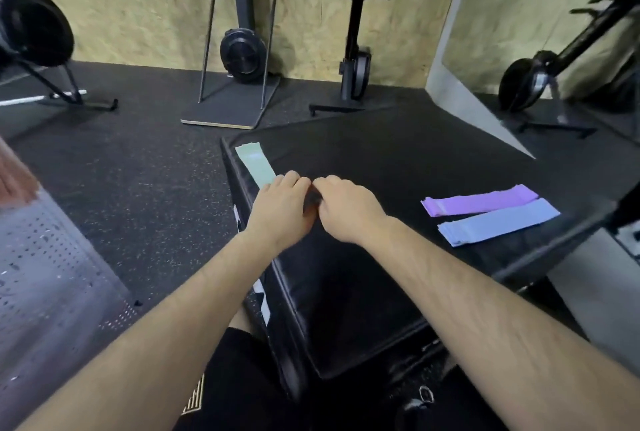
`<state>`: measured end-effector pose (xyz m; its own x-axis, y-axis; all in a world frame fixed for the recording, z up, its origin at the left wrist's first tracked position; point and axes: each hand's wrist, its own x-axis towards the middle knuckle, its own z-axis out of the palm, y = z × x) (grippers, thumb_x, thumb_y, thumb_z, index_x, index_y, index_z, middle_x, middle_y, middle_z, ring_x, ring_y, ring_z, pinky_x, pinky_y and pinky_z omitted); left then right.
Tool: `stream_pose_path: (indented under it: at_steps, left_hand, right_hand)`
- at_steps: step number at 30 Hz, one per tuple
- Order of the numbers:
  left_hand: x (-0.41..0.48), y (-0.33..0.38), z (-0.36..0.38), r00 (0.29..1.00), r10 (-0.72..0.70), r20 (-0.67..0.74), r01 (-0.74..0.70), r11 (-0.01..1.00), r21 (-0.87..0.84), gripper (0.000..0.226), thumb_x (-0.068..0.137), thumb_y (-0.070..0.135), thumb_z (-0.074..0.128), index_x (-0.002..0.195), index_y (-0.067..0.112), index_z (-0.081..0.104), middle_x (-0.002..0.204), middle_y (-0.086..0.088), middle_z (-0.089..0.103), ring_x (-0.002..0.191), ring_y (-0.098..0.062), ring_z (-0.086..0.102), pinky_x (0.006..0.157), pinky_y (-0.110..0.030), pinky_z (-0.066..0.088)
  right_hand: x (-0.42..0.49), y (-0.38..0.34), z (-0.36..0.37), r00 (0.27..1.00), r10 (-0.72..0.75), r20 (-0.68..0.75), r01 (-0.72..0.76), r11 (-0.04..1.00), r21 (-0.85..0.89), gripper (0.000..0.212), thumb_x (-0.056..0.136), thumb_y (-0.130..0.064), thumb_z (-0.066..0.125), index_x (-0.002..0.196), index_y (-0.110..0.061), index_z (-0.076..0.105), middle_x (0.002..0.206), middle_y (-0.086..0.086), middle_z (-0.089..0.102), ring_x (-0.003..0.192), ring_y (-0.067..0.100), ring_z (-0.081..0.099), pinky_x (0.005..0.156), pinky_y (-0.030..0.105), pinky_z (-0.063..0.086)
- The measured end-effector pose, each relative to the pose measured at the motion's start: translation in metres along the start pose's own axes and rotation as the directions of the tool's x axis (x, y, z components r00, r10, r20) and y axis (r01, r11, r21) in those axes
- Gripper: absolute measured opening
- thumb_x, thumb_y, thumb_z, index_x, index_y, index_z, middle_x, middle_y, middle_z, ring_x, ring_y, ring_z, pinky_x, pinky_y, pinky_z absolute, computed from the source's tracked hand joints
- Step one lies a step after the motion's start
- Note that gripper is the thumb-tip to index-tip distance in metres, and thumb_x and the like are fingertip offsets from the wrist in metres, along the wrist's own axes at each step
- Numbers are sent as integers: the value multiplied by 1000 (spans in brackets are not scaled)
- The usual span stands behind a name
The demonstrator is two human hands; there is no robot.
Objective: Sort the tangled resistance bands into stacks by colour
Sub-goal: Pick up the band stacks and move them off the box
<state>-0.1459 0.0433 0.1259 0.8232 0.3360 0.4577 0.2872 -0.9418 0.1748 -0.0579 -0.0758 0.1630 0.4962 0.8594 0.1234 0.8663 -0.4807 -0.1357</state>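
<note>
Left hand fingers curled over near end of green band. Right hand curled, touching left; cannot tell what it holds. Purple band and blue band side by side on surface.

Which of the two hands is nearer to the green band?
Left. The left hand lies at the near end of the green band and covers it; the right hand is beside the left one, further right, not over the band.

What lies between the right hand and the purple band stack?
Nothing: in the head view, only bare black mat separates the right hand from the purple stack.
</note>
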Motion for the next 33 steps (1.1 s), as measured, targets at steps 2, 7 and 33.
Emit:
stream_pose_path:
  at_steps: [2,7,33]
  left_hand:
    - [2,-1,6,1000,-1,-2,1,1000,-10,19,90,31,62,97,14,60,98,-4,57,90,-30,56,73,-39,39]
    - [8,-15,21,999,-22,45,23,999,-23,21,88,32,57,98,14,60,97,-4,57,86,-30,57,71,-40,43]
    - [71,-151,115,785,-549,286,612,623,-486,19,87,9,62,103,20,63,107,-2,64,97,-18,65,89,-42,55]
  right_hand:
    - [2,3,5,1000,12,-3,-12,1000,9,24,101,-17,40,122,-19,51,120,4,56,104,29,58,76,40,43]
    - [18,8,23,1000,16,23,-17,999,38,25,101,-16,40,123,-19,51,119,3,56,104,27,59,75,37,43]
    - [240,-22,103,817,310,486,-507,788,349,16,88,-18,67,79,-12,55,85,4,62,73,19,57,61,29,44]
